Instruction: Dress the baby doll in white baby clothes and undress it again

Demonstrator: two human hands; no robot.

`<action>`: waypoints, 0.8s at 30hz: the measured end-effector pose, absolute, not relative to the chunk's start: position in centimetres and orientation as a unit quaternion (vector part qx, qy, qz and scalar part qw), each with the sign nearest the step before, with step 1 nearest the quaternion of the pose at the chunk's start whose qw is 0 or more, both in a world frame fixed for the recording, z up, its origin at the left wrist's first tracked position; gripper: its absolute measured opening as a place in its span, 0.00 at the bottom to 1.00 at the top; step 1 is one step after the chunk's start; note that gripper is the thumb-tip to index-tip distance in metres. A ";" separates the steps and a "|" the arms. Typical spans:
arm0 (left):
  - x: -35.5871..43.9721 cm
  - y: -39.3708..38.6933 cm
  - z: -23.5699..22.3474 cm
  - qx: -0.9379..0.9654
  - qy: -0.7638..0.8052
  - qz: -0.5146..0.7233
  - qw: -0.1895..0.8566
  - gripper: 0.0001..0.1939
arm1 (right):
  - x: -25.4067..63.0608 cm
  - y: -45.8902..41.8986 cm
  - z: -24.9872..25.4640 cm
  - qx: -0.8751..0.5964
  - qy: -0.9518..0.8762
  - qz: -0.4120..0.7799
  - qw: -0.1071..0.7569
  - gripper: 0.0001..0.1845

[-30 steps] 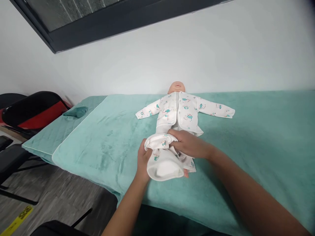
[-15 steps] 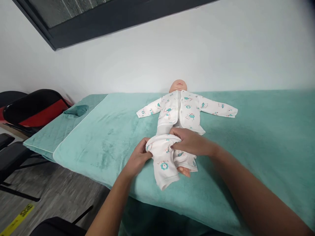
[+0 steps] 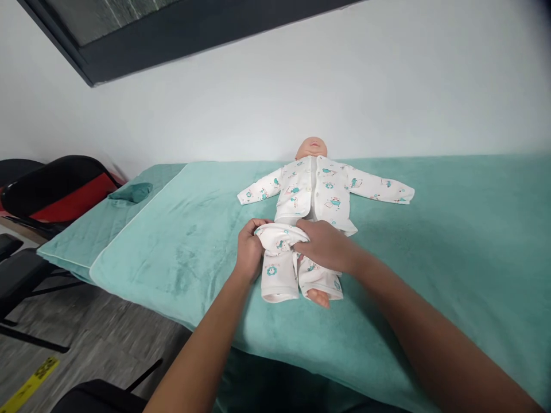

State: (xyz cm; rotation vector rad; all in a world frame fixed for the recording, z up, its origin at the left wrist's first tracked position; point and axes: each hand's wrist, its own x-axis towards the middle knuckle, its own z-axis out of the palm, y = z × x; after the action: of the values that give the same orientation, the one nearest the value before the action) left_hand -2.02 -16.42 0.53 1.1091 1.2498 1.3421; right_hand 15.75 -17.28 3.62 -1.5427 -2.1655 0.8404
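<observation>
One pair of pants (image 3: 279, 273) lies over the lower body of one doll (image 3: 311, 147), bunched at the top. Two hands hold it: the left hand (image 3: 249, 250) has its fingers closed on the bunched edge's outer side, the right hand (image 3: 326, 244) pinches it near the middle, apparently so the band is spread between them. Of two cuffs, one shows a foot (image 3: 318, 297); none shows at the other. One jacket (image 3: 331, 198) has its front parted and two sleeves outstretched. The doll lies face up on the bed (image 3: 456, 252), presumably for easy reach; leftward stand at least two chairs (image 3: 71, 198).
</observation>
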 end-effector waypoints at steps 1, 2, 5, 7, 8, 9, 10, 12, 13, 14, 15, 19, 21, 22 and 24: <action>-2.0 -16.4 0.4 0.446 0.504 0.551 0.494 0.09 | 15.6 -17.3 3.7 -0.555 -0.754 0.302 0.181 0.05; -2.1 -16.5 0.3 0.440 0.498 0.550 0.505 0.09 | 15.5 -17.3 3.7 -0.565 -0.743 0.306 0.187 0.05; -2.1 -16.5 0.0 0.449 0.506 0.540 0.500 0.10 | 15.2 -17.3 3.7 -0.592 -0.720 0.305 0.197 0.05; -1.9 -16.2 -0.2 0.472 0.530 0.539 0.454 0.09 | 15.1 -17.3 3.7 -0.602 -0.713 0.301 0.197 0.05; -1.8 -16.1 -0.2 0.482 0.540 0.542 0.426 0.09 | 15.1 -17.3 3.7 -0.602 -0.711 0.306 0.198 0.04; -1.6 -15.8 -0.2 0.490 0.547 0.546 0.402 0.09 | 15.2 -17.3 3.7 -0.598 -0.708 0.317 0.201 0.04; -1.5 -15.6 -0.2 0.495 0.552 0.549 0.385 0.09 | 15.3 -17.3 3.6 -0.591 -0.706 0.330 0.207 0.03; -1.2 -15.2 -0.4 0.500 0.555 0.549 0.374 0.09 | 15.6 -17.2 3.5 -0.575 -0.704 0.354 0.219 0.04; -1.1 -15.0 -0.5 0.502 0.555 0.547 0.375 0.10 | 15.7 -17.2 3.4 -0.571 -0.704 0.360 0.222 0.05; -1.0 -14.9 -0.6 0.502 0.554 0.546 0.377 0.10 | 15.8 -17.1 3.4 -0.571 -0.703 0.359 0.224 0.05; -1.0 -14.9 -0.7 0.503 0.552 0.545 0.382 0.10 | 15.8 -17.1 3.3 -0.575 -0.701 0.357 0.225 0.05; -1.1 -15.1 -1.2 0.497 0.528 0.546 0.419 0.11 | 15.6 -17.0 3.1 -0.601 -0.677 0.358 0.229 0.06; -1.2 -15.3 -1.3 0.497 0.515 0.546 0.436 0.12 | 15.4 -17.0 3.0 -0.613 -0.671 0.346 0.234 0.07; -1.3 -15.5 -1.3 0.500 0.511 0.543 0.442 0.13 | 15.3 -17.0 3.0 -0.619 -0.670 0.334 0.238 0.06; -1.4 -16.0 -1.2 0.507 0.500 0.533 0.457 0.17 | 15.2 -17.0 2.9 -0.631 -0.667 0.311 0.247 0.06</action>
State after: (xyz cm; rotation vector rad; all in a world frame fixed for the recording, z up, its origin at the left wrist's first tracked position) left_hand -1.41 -16.03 -1.16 1.2506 1.2335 1.3128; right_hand 15.18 -16.98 2.86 -1.7192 -1.8177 0.8485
